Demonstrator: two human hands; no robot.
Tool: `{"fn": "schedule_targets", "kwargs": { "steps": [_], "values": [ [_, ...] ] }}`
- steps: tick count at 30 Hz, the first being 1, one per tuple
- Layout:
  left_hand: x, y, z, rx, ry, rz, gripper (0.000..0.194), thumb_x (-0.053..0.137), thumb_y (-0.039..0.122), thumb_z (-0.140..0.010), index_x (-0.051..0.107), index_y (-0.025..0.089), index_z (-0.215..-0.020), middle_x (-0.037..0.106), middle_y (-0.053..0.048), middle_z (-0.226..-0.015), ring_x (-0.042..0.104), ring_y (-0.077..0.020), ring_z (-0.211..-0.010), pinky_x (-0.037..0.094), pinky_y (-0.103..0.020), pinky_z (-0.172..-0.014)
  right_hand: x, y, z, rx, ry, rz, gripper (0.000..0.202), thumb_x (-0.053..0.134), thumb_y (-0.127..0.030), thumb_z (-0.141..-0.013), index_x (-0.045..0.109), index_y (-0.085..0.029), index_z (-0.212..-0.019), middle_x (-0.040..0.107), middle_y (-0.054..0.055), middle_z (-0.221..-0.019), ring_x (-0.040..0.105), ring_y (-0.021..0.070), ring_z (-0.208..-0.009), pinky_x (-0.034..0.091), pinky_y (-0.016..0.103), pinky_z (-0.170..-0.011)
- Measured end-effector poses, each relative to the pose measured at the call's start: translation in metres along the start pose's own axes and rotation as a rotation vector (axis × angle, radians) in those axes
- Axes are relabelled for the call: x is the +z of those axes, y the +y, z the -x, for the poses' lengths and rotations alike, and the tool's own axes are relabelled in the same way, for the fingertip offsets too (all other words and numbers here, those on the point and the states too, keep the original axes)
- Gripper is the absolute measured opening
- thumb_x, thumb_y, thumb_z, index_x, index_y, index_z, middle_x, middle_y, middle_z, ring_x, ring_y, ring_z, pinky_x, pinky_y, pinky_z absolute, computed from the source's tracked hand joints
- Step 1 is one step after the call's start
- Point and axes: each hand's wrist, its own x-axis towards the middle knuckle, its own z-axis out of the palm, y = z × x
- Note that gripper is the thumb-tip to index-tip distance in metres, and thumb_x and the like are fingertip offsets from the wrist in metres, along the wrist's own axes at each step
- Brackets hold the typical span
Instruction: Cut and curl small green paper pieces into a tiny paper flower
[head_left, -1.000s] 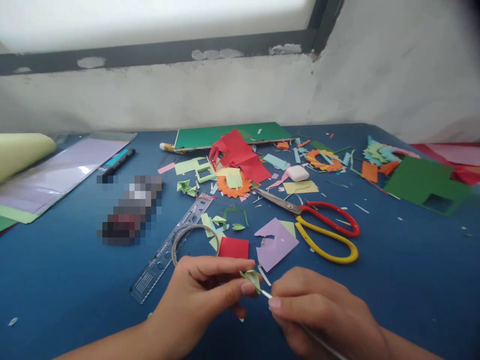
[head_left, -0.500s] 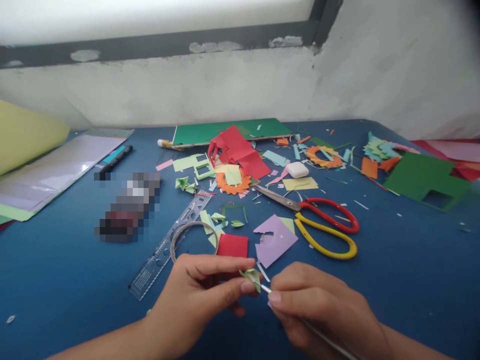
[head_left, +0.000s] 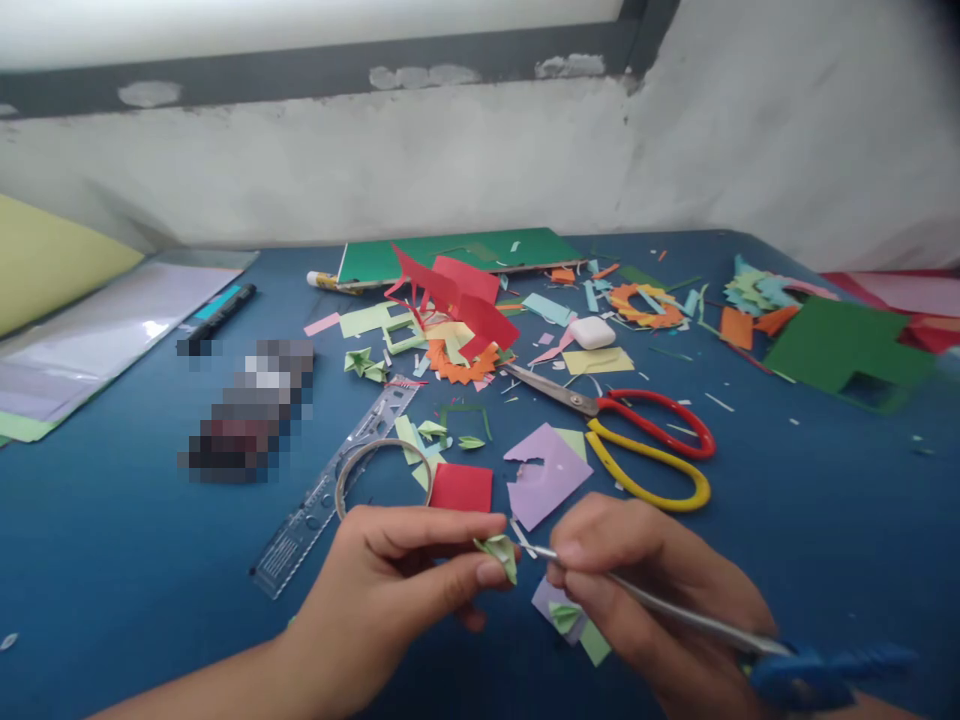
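My left grip (head_left: 409,572) pinches a seemingly unfinished green paper piece (head_left: 500,557), my right grip (head_left: 649,575) a slim tool (head_left: 690,614); folded green stars (head_left: 360,363) lie farther left.

The blue bench (head_left: 127,570) bears 1 pair of red-and-yellow-handled scissors (head_left: 582,402), 1 transparent ruler (head_left: 321,502) and scattered coloured paper scraps (head_left: 600,361).

A small pale-green folded paper (head_left: 498,556) with pointed corners is held up just left of the tip of a thin, slanting silver tool (head_left: 679,608), its far end blue and blurred.
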Motion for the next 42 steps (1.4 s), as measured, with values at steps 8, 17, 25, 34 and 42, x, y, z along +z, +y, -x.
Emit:
{"fn": "schedule_targets", "kwargs": {
  "steps": [8,17,25,34,42],
  "values": [
    [0.0005,-0.0008,0.0015,-0.005,-0.022,0.020,0.020,0.076,0.009,-0.064,0.079,0.027,-0.073,0.077,0.001,-0.069,0.067,-0.0109,-0.054,0.055,-0.012,-0.046,-0.0018,-0.0011,-0.0037,-0.223,-0.095,0.169,0.024,0.056,0.000,-0.073,0.055,-0.021,-0.085,0.066,0.000,-0.066,0.066,0.0115,-0.057,0.051,0.014,-0.048],
    [0.0001,0.0000,0.0015,-0.002,-0.028,-0.007,0.024,0.074,0.006,-0.065,0.078,0.028,-0.075,0.077,0.002,-0.068,0.068,-0.0107,-0.053,0.055,-0.012,-0.046,-0.0068,-0.0037,-0.0045,-0.212,-0.201,0.201,0.024,0.053,-0.002,-0.078,0.050,-0.022,-0.092,0.066,0.001,-0.068,0.069,0.0139,-0.067,0.057,0.019,-0.060],
    [0.0001,-0.0001,0.0027,0.001,-0.017,-0.015,0.024,0.074,0.007,-0.065,0.078,0.028,-0.076,0.077,0.001,-0.069,0.069,-0.0119,-0.054,0.056,-0.013,-0.047,-0.0085,-0.0030,-0.0040,-0.238,-0.220,0.224,0.027,0.052,0.000,-0.078,0.050,-0.021,-0.094,0.066,0.001,-0.069,0.068,0.0135,-0.068,0.058,0.020,-0.065],
    [0.0003,-0.0002,0.0020,0.042,-0.048,-0.017,0.027,0.072,0.005,-0.065,0.078,0.030,-0.076,0.077,0.002,-0.071,0.068,-0.0104,-0.053,0.056,-0.012,-0.047,-0.0059,0.0011,-0.0008,-0.276,-0.187,0.230,0.028,0.052,0.003,-0.073,0.052,-0.018,-0.090,0.066,0.001,-0.069,0.067,0.0112,-0.065,0.056,0.017,-0.063],
    [0.0013,0.0013,0.0050,0.037,-0.027,-0.035,0.025,0.073,0.007,-0.066,0.078,0.029,-0.077,0.077,0.002,-0.072,0.068,-0.0109,-0.054,0.056,-0.012,-0.047,-0.0101,-0.0025,-0.0035,-0.292,-0.289,0.221,0.034,0.053,0.003,-0.073,0.050,-0.019,-0.099,0.066,0.003,-0.072,0.066,0.0132,-0.066,0.057,0.020,-0.063]
  ]
}}
